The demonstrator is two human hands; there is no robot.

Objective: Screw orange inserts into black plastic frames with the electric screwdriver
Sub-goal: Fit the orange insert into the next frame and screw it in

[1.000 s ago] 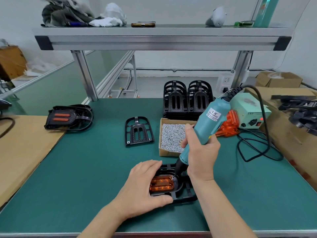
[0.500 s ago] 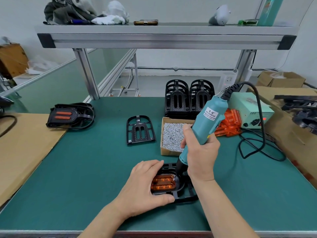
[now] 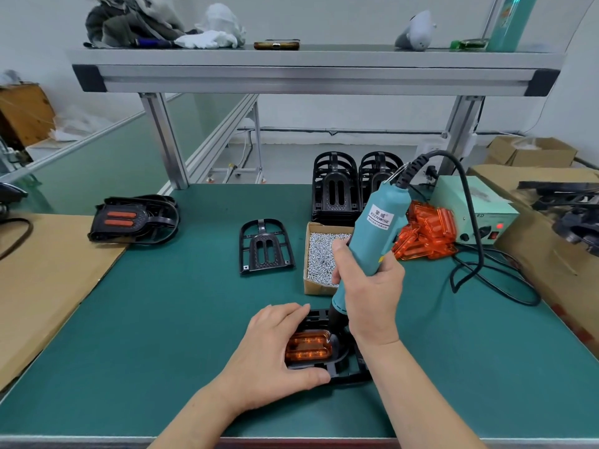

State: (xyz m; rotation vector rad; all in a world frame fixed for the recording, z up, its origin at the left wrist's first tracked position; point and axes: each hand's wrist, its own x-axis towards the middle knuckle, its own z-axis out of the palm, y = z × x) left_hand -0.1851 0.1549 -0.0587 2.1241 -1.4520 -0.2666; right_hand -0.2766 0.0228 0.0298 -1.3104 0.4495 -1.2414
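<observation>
Nearest us, our left grip (image 3: 275,348) clamps the black frame (image 3: 343,374) flat on the green bench (image 3: 162,319), thumb on its near edge. The orange insert (image 3: 308,350) sits in the frame, just right of that grip. Our right grip (image 3: 369,296) is wrapped round the electric screwdriver (image 3: 376,231), nose down at the insert's far right corner; the bit is hidden. Beyond lie a box of screws (image 3: 321,254), an empty frame (image 3: 266,246), loose inserts (image 3: 424,234) and stacked frames (image 3: 335,189). Far left rests one finished frame (image 3: 133,218). We judge most work remains.

Head-worn camera looks forward and down, close over bench (image 3: 162,319).
</observation>
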